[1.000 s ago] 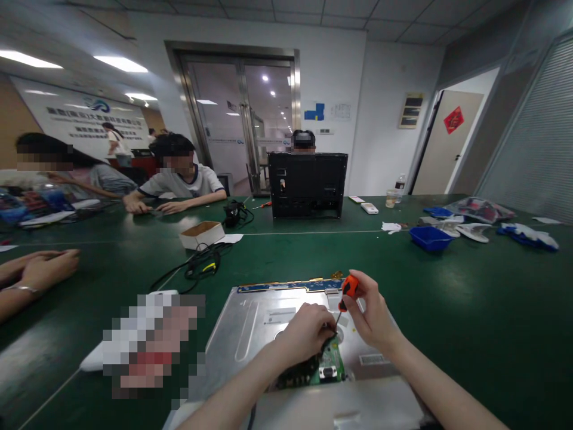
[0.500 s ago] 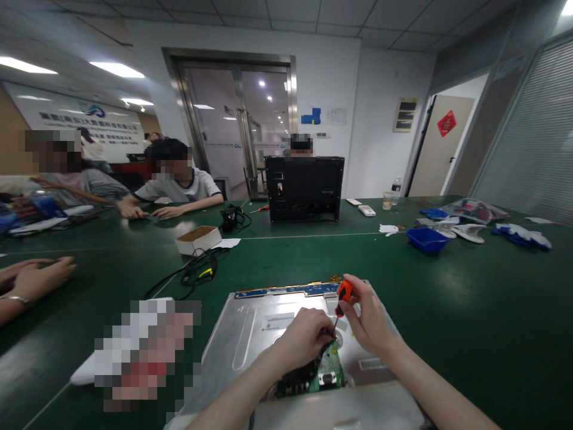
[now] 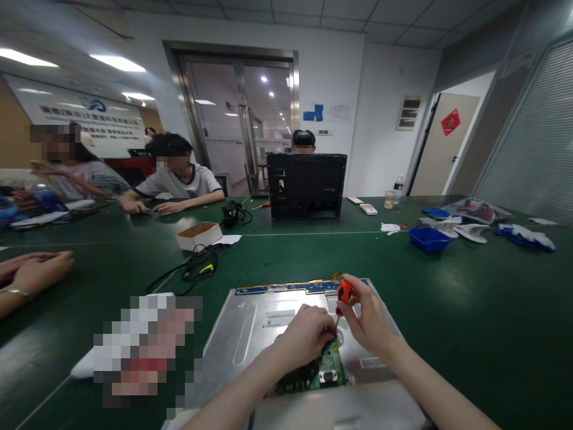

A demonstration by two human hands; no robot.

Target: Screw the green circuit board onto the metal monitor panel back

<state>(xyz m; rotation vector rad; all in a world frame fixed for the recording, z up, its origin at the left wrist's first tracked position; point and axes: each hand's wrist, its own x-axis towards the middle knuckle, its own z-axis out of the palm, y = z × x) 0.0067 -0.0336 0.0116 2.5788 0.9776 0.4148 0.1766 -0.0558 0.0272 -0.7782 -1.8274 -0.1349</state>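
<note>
A metal-backed display panel [image 3: 250, 325] lies in front of me, with a blue circuit strip [image 3: 282, 288] along its far edge. My right hand [image 3: 371, 319] grips a screwdriver [image 3: 344, 292] by its orange and black handle, its shaft pointing down at the corner of a green circuit board [image 3: 330, 361]. Beside the screwdriver tip, my left hand [image 3: 304, 334] has its fingers pinched together at the board's far edge. Whatever those fingers hold is hidden. The left hand and forearm cover part of the board.
A white open box [image 3: 199, 236] and black cables [image 3: 201, 263] lie left of centre. Beyond stands a black monitor housing [image 3: 307, 185]. A blue tray [image 3: 430, 239] and gloves [image 3: 526, 236] are on the right. Another person's hands [image 3: 40, 272] rest at the left edge.
The screwdriver handle has tipped slightly left and more upright, with its tip staying at the board's corner. My left hand keeps its place. The camera view shifts a little.
</note>
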